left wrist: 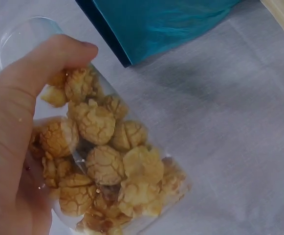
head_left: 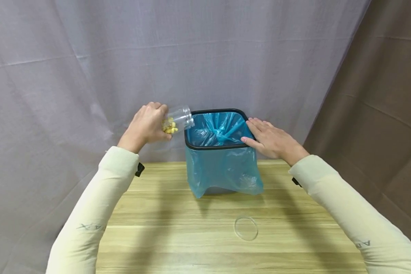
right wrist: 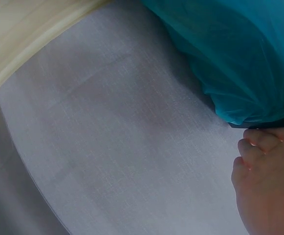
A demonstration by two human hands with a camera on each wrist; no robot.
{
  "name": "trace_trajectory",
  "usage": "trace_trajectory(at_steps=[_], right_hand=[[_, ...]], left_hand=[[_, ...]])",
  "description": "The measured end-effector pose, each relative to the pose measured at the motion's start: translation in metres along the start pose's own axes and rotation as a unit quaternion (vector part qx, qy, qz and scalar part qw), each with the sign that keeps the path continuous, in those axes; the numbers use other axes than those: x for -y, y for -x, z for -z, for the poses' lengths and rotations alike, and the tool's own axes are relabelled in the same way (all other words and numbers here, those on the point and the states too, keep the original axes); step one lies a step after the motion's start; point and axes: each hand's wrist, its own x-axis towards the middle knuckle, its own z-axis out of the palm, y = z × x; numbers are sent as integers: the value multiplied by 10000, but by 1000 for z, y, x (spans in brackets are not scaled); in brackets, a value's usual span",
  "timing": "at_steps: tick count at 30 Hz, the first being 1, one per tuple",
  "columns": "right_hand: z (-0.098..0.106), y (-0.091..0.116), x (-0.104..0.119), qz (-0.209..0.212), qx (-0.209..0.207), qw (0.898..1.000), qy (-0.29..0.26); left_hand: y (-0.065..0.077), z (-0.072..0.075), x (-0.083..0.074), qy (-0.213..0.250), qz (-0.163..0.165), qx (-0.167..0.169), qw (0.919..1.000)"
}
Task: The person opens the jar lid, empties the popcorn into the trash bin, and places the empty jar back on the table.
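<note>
My left hand (head_left: 147,123) grips a clear plastic jar (head_left: 179,118), tipped on its side with its open mouth over the left rim of a bin. Caramel-coloured popcorn (left wrist: 102,156) lies inside, gathered toward the jar's base. The bin (head_left: 222,167) has a black rim and a blue bag lining it, with the bag folded down outside. At the bin's right rim rests my right hand (head_left: 272,139), its fingers extended and its thumb reaching over the edge. In the right wrist view, the bag (right wrist: 229,54) hangs beside those fingers.
The bin stands near the far edge of a light wooden table (head_left: 178,243). A clear round ring or lid (head_left: 246,228) lies in front of it. Grey curtain (head_left: 205,57) hangs close behind, and a brown one (head_left: 373,114) is on the right.
</note>
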Motion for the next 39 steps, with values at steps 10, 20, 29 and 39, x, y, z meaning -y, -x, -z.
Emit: trace_trajectory(at_steps=[10, 20, 29, 39], right_hand=[[-1, -4, 1, 38, -23, 10000, 18], [-2, -5, 2, -4, -21, 10000, 13], [-2, -5, 2, 3, -46, 10000, 37], [-2, -4, 3, 74, -77, 9999, 51]], left_hand=[[-8, 2, -3, -330, 30, -53, 9994], [-11, -2, -6, -583, -92, -200, 9981], [-14, -6, -10, -790, -355, -484, 9951], [-18, -9, -20, -1036, -604, -728, 9901]])
